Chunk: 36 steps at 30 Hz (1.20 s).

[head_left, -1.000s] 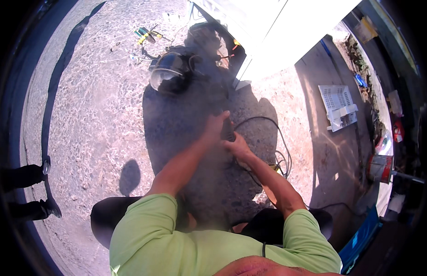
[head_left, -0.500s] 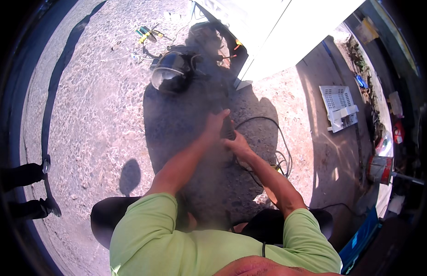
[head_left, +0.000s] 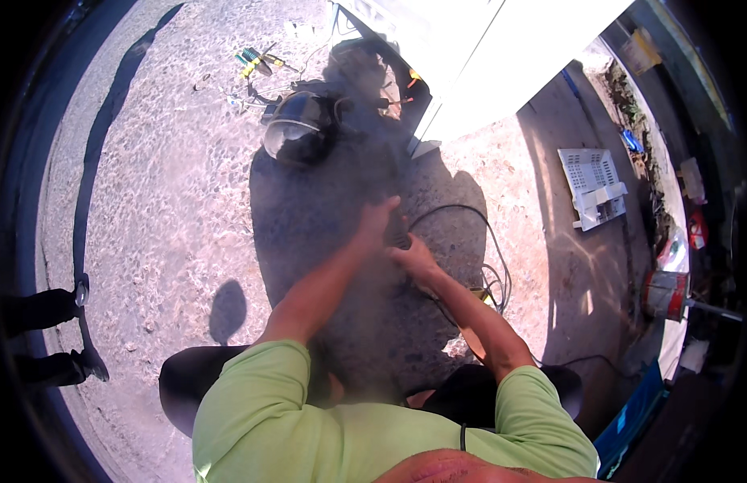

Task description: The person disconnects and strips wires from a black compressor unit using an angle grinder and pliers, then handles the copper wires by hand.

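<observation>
Both my hands are closed around a dark corded power tool [head_left: 397,232], in the shade in front of me. My left hand [head_left: 379,219] is farther along it, thumb on top. My right hand [head_left: 417,259] wraps the nearer end. The tool's far end is lost in shadow and greyish haze, so its exact kind does not show. Beyond my hands a rounded, shiny black metal thing [head_left: 294,133] rests on the ground. A tall white appliance cabinet [head_left: 470,72] stands at the far right of it.
A black cable [head_left: 487,217] loops on the ground right of my hands. Pliers with coloured handles [head_left: 254,63] lie at the far left. To the right are a white slotted panel [head_left: 592,187] and a paint can [head_left: 664,295]. Another person's legs [head_left: 47,310] stand at the left edge.
My hands and the tool have shifted only slightly, with the left hand a little nearer to me. The haze has drifted. Other things are where they were.
</observation>
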Tool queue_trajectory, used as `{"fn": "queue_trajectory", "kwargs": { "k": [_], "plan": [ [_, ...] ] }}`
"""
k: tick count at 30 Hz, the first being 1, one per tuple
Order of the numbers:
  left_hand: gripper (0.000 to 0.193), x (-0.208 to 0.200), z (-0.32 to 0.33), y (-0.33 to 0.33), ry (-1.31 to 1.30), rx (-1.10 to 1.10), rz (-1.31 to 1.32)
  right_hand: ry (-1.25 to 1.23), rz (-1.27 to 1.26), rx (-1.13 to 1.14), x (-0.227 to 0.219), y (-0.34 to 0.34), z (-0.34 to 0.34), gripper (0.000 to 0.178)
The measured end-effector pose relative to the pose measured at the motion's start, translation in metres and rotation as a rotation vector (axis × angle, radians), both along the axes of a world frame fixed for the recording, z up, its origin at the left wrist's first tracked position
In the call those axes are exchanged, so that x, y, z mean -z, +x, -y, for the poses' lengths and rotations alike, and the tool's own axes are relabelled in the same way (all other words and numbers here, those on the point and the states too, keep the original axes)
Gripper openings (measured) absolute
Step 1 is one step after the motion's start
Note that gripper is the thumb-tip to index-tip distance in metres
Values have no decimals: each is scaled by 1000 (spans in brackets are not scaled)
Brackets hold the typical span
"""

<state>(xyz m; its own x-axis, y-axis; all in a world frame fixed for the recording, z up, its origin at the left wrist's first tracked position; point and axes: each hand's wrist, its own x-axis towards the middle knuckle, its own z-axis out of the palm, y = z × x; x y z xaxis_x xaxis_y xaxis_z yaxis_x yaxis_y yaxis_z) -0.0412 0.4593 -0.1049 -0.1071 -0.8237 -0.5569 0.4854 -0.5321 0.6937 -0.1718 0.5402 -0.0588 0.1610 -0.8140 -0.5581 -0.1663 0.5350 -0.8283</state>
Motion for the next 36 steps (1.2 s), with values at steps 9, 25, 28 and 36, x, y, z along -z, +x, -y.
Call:
{"fn": "queue_trajectory", "kwargs": {
  "k": [9,25,28,36],
  "plan": [
    [26,6,-10,-5,14,66,32,-77,-29,0,4,-9,-13,53],
    [24,-9,-4,-15,-28,-23,-27,-11,50,36,-20,-12,-2,62],
    [24,-3,2,-10,-17,-6,-30,-8,4,15,-22,-8,2,63],
    [29,20,-17,-8,-78,228,-17,91,196,-76,-20,-19,2,60]
  ]
}}
